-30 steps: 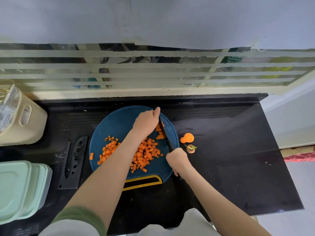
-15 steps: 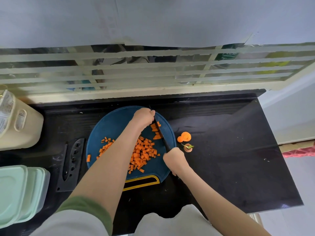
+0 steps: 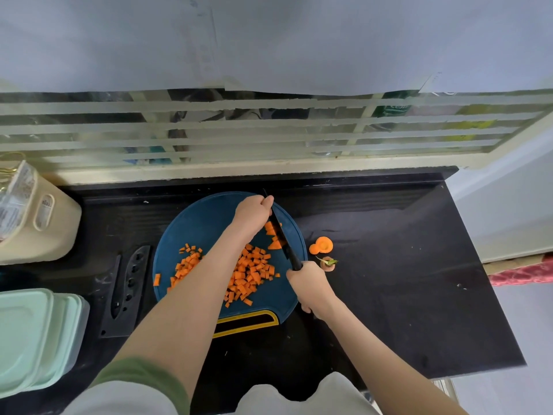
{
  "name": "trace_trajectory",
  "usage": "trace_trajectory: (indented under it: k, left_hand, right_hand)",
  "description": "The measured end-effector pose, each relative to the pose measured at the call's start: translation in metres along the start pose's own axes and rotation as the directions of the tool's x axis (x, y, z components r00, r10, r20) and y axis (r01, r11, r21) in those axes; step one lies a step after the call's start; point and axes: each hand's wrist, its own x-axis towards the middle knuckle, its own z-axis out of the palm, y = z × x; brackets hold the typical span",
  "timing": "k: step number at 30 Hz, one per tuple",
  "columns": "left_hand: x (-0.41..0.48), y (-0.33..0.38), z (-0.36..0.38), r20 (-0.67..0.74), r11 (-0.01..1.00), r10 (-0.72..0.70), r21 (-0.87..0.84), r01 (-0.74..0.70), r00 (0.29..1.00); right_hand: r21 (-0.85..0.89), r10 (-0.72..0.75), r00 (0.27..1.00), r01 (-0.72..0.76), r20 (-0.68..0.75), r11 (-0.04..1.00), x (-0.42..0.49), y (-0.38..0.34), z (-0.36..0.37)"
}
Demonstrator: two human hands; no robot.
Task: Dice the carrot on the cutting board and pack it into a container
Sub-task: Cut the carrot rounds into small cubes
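Nearest the camera, a pale sleeve with a green cuff (image 3: pixel 143 375) is covering the left upper arm, and both bare forearms are reaching out over a glossy black bench (image 3: pixel 404 295). At the near left edge, rounded mint-green plastic containers (image 3: pixel 30 333) are sitting stacked with smooth lids on. Just beyond them a flat black plastic knife sheath (image 3: pixel 125 292), pierced with a row of holes, is lying beside the board.

The round dark blue plastic cutting board (image 3: pixel 203 223) is lying mid-bench, its yellow-trimmed black grip facing the person. Small orange carrot cubes (image 3: pixel 248 274) are lying scattered in a loose heap across its middle, and the left forearm is crossing over them and hiding part of the pile.

The right hand (image 3: pixel 309 286) is wrapping tightly round the handle of a slim black-bladed knife (image 3: pixel 281 235) at the board's right edge. The blade is slanting away over a few larger orange carrot wedges (image 3: pixel 273 235). The left hand (image 3: pixel 253 214) is sitting curled at the far end of the blade, thumb touching it; I cannot tell whether its hidden fingers are holding carrot.

On the bench just right of the board, round orange carrot end slices (image 3: pixel 321 245) and a carrot top with a green stalk (image 3: pixel 327 262) are lying near each other.

Farther left a cream plastic basket (image 3: pixel 39 223) is standing, and behind everything a window with frosted stripes (image 3: pixel 269 130) is running along the wall.
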Motion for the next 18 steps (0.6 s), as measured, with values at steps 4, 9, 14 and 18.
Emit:
trace_trajectory:
  k: [4,9,14,18]
  left_hand:
    - [0.003,0.0,-0.012,-0.001,0.998,0.027,0.052,-0.027,1.0]
    - [0.008,-0.008,-0.01,0.037,0.991,-0.025,0.134,0.02,0.999]
    - [0.012,-0.008,-0.012,0.119,0.984,-0.071,0.169,0.05,0.99]
    - [0.017,-0.012,-0.014,0.172,0.989,-0.097,0.131,0.075,0.98]
  right_hand:
    - [-0.011,-0.015,1.0,0.015,-0.006,1.0,-0.001,-0.006,0.003]
    - [-0.152,-0.013,0.999,0.005,-0.048,0.988,0.004,-0.007,0.01]
    - [-0.181,0.055,0.995,-0.068,-0.08,0.981,0.011,-0.005,0.015]
    - [-0.195,0.096,0.991,-0.114,-0.095,0.974,0.015,-0.003,0.02]
